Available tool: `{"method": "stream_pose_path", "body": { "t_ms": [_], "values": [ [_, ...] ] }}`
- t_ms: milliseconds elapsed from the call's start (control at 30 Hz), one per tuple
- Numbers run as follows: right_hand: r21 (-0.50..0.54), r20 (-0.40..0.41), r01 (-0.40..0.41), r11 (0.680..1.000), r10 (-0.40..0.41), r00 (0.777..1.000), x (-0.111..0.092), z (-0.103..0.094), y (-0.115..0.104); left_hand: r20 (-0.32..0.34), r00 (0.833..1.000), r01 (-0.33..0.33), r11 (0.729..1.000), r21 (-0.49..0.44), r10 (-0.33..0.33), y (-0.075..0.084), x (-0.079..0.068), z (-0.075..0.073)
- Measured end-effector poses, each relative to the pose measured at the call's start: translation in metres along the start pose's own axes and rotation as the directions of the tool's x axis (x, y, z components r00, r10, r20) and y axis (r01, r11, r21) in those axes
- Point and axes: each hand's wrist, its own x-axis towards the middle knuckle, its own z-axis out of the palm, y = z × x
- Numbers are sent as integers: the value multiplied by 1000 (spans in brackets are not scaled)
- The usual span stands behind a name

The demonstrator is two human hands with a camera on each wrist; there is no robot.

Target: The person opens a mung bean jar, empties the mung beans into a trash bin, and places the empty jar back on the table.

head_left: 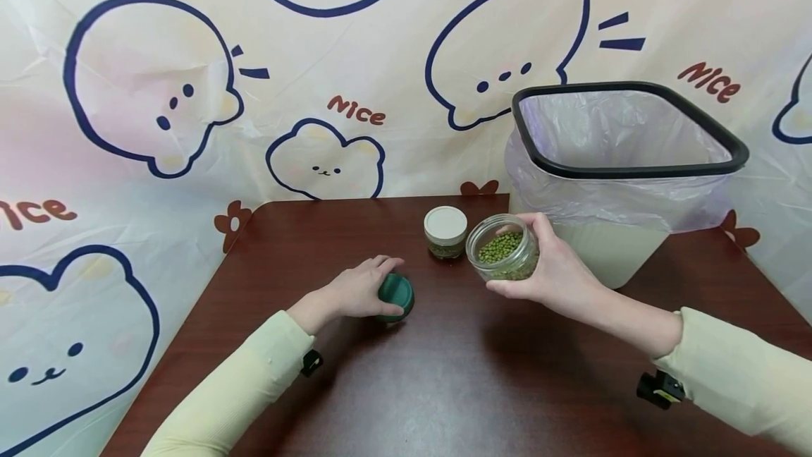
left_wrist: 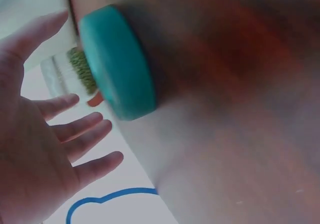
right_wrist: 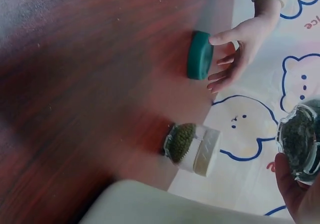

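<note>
A round green lid (head_left: 397, 293) lies on the brown table, with my left hand (head_left: 358, 289) spread over its left side. In the left wrist view the fingers of that hand are apart and the lid (left_wrist: 117, 63) is not gripped. My right hand (head_left: 550, 270) grips an uncapped clear jar (head_left: 504, 249) around its side, tilted and held off the table. Green beans (head_left: 501, 247), which look like mung beans, lie inside it. A second clear jar (head_left: 445, 233) with a white lid stands behind, also holding green beans (right_wrist: 182, 141).
At the back right stands a pale bin (head_left: 612, 249) with a black rim and a thin plastic liner (head_left: 622, 132). A cartoon-printed sheet (head_left: 406, 76) hangs behind the brown table (head_left: 444, 386). Each sleeve has a small dark camera near the wrist.
</note>
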Motion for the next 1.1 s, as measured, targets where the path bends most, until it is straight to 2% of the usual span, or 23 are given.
{"method": "stream_pose_path", "body": {
  "t_ms": [200, 333, 500, 700, 933, 1100],
  "values": [
    [3, -22, 40, 999, -40, 999, 2, -15, -4, -71, 996, -55, 998, -23, 53, 14, 3, -23],
    [-16, -42, 59, 998, -59, 997, 3, -26, -8, -143, 984, -111, 994, -9, 109, 26, 6, -36],
    [5, -53, 101, 995, -100, 994, 4, -33, -10, -184, 967, -173, 984, 29, 175, 40, 13, -50],
    [-8, -49, 126, 992, -126, 991, 3, -41, -18, -222, 939, -248, 964, 100, 265, 56, 20, -65],
    [-19, -60, 168, 986, -169, 984, 2, -52, -31, -293, 894, -315, 940, 130, 340, 73, 30, -82],
    [-47, -67, 159, 986, -162, 984, 3, -62, -41, -305, 878, -345, 930, 130, 368, 85, 40, -91]
  ]
}}
